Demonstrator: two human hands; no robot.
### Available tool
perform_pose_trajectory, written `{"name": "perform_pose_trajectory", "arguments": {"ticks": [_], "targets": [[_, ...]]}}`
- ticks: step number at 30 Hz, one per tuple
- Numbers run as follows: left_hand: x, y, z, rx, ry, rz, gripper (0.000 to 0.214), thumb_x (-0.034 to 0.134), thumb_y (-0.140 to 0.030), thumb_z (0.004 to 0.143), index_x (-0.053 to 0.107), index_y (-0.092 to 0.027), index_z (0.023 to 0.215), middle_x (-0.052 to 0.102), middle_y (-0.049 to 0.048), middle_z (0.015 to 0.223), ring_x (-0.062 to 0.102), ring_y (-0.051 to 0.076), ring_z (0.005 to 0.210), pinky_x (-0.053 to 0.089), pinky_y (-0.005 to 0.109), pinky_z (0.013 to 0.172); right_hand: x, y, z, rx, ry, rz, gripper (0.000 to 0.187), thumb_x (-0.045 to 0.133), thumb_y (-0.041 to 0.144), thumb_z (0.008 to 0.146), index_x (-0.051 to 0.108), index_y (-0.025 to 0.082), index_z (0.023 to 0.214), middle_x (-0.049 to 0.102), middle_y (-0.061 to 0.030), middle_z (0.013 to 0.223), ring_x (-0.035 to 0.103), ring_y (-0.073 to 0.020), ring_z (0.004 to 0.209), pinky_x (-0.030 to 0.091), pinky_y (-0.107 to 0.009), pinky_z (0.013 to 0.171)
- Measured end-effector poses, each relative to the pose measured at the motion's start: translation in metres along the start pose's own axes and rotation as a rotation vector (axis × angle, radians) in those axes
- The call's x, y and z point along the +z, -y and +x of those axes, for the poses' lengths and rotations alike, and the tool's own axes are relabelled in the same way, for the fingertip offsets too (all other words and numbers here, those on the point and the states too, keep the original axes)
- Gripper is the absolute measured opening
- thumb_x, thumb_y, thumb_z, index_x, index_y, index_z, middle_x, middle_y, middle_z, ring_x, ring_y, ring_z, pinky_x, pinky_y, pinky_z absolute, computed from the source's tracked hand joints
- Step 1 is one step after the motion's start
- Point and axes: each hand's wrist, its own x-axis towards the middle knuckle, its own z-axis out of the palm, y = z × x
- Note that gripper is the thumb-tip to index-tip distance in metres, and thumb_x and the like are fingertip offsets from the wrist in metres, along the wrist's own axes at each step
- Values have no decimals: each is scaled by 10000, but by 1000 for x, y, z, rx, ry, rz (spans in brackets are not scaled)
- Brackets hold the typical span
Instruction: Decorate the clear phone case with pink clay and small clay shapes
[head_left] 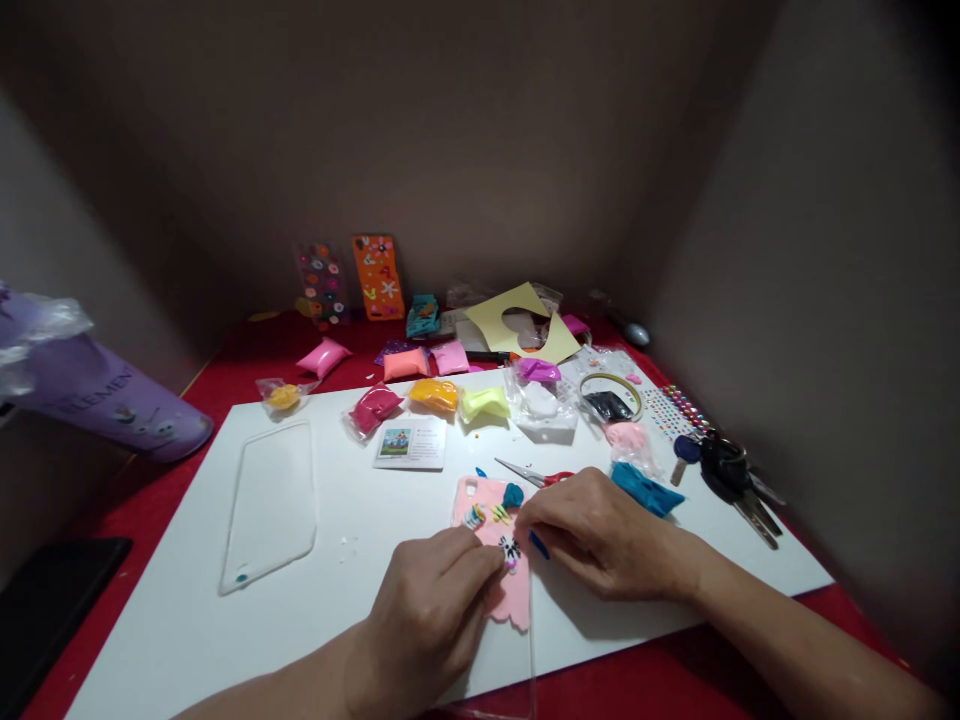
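Left hand (439, 600) and right hand (600, 535) close together, fingertips pinching small clay bits on pink case (501, 570) near board's (187, 630) front edge; scissors (534, 475) just behind.

I read pale letters "ELEMEN" on the purple tube (112, 395) lying at my far left. The small printed card (412, 442) on the white board has print too small to read.

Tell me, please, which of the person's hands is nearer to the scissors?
Right. The right hand lies just below the scissors, nearly touching their red handles. The left hand is lower and further left, at the pink phone case.
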Motion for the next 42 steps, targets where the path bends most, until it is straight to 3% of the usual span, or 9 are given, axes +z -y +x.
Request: {"name": "perform_pose_trajectory", "arguments": {"ticks": [4, 7, 10, 13, 18, 27, 33, 36, 42], "targets": [[-9, -1, 4, -129, -87, -70, 130, 498, -79, 848, 608, -150, 845, 572, 14, 622, 502, 127, 557, 377, 247, 513, -6, 2, -2, 15, -34, -41, 174, 427, 116, 777, 551, 185, 878, 544, 22, 619, 455, -117, 543, 310, -253, 555], [-18, -1, 10, -378, -111, -152, 163, 512, -182, 873, 603, -164, 739, 588, 5, 629, 529, 117, 557, 411, 233, 517, -14, 11, -5, 47, -36, -60, 151, 418, 114, 746, 539, 182, 807, 493, 35, 565, 395, -108, 493, 280, -249, 523], [-27, 1, 16, -704, -47, -286, 187, 495, -269, 878, 595, -178, 749, 604, -6, 643, 550, 125, 560, 449, 231, 503, -22, 24, -5, 119, 50, -49, 163, 441, 97, 723, 549, 185, 808, 549, 24, 604, 439, -109, 522, 298, -248, 546], [-32, 7, 16, -852, 9, -324, 132, 511, -281, 848, 598, -184, 867, 620, -7, 683, 580, 134, 540, 454, 234, 466, -25, 38, -6, 193, 150, -22, 182, 479, 90, 730, 587, 194, 834, 637, 2, 728, 540, -125, 640, 327, -255, 606], [-32, 12, 12, -926, 40, -327, 205, 519, -296, 823, 577, -165, 970, 620, 15, 742, 604, 150, 534, 445, 238, 420, -16, 49, -8, 240, 232, -78, 147, 493, 100, 761, 611, 187, 769, 656, -9, 703, 554, -134, 626, 331, -265, 609], [-32, 14, 18, -1100, 73, -574, 271, 512, -226, 783, 486, -126, 1033, 554, -32, 615, 549, 127, 428, 412, 214, 327, 1, 45, -5, 242, 175, -151, 157, 462, 94, 791, 576, 173, 717, 655, -16, 676, 538, -121, 580, 298, -240, 537], [-36, 19, 18, -1047, 128, -786, 196, 644, -245, 715, 575, -121, 850, 505, -48, 581, 498, 87, 418, 401, 190, 339, 4, 41, -4, 225, 134, -132, 164, 457, 130, 831, 560, 167, 708, 642, -15, 660, 512, -104, 562, 275, -233, 523], [-34, 20, 18, -1057, 213, -781, 191, 692, -262, 667, 593, -117, 740, 534, -32, 556, 457, 67, 366, 349, 184, 333, 4, 39, -3, 222, 126, -129, 165, 453, 128, 830, 556, 165, 706, 640, -14, 653, 490, -97, 544, 259, -232, 516], [-35, 22, 17, -1035, 186, -774, 248, 734, -302, 636, 586, -128, 732, 586, -9, 609, 494, 88, 467, 371, 192, 408, 14, 33, -3, 194, 6, -136, 166, 446, 157, 847, 548, 168, 717, 620, -14, 645, 475, -101, 549, 256, -247, 538]]}}
